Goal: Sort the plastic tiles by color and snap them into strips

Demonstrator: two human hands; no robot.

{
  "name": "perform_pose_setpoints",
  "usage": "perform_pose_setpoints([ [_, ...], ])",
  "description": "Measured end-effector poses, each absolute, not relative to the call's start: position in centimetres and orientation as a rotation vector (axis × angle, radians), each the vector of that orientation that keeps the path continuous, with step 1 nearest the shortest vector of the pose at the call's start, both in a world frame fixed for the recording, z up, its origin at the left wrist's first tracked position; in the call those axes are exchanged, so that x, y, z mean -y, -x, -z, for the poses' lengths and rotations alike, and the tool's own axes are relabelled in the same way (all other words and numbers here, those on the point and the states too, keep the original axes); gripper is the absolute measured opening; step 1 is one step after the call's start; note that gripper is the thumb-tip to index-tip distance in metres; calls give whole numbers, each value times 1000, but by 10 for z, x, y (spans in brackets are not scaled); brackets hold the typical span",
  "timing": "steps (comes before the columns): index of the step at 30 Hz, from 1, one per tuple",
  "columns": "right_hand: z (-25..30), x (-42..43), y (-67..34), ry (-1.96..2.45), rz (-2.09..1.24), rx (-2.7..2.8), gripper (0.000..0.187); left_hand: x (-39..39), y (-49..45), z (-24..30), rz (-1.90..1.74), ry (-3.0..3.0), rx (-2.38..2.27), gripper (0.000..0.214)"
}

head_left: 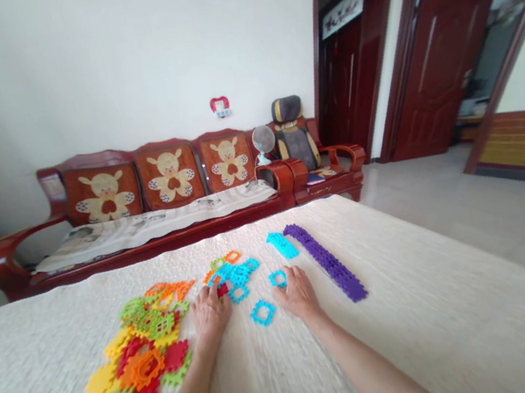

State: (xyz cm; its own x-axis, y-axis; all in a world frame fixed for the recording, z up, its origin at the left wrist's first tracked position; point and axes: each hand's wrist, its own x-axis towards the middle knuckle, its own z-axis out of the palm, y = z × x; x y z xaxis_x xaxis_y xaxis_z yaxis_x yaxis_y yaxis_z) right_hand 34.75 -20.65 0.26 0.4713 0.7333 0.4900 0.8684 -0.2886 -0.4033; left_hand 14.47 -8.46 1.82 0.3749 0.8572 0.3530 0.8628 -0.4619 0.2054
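Both my hands rest on a cream cloth-covered table [438, 301] among flat plastic interlocking tiles. My left hand [209, 311] lies with fingers curled beside a cluster of blue tiles [235, 274], its fingertips touching a red piece [222, 290]. My right hand [298, 290] lies palm down, fingertips on a single blue tile [278, 278]. Another loose blue tile [262, 312] sits between the two hands. A long purple strip of joined tiles [327, 261] runs just right of my right hand, with a short blue strip [282, 244] at its far end.
A heap of yellow, red, orange and green tiles [139, 360] spreads to the left of my left arm. Behind the table stands a red wooden sofa [162, 201] with bear cushions. Wooden doors [447, 62] are at the right.
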Motion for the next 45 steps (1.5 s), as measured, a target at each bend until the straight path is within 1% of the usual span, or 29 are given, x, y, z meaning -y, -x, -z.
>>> perform_pose_setpoints([
  [5, 3, 208, -350, 1981, 270, 1288, 44, 79, -144, -12, 660, 2565, 1596, 41],
  [10, -7, 197, -374, 1902, 313, 1203, 47, 75, -142, -8, 665, 2574, 1583, 42],
  [14, -15, 184, -402, 1986, 371, 1163, 46, 71, -141, -4, 650, 2598, 1588, 43],
  [18, -9, 177, -415, 2054, 395, 1145, 43, 69, -140, -3, 610, 2599, 1596, 44],
  [28, -1, 173, -418, 2136, 393, 1043, 39, 75, -143, -11, 590, 2573, 1644, 44],
  [36, -1, 173, -418, 2166, 334, 1059, 42, 72, -141, -8, 599, 2591, 1632, 45],
  [45, 2, 170, -421, 2191, 342, 1063, 40, 70, -141, -6, 607, 2610, 1621, 45],
])
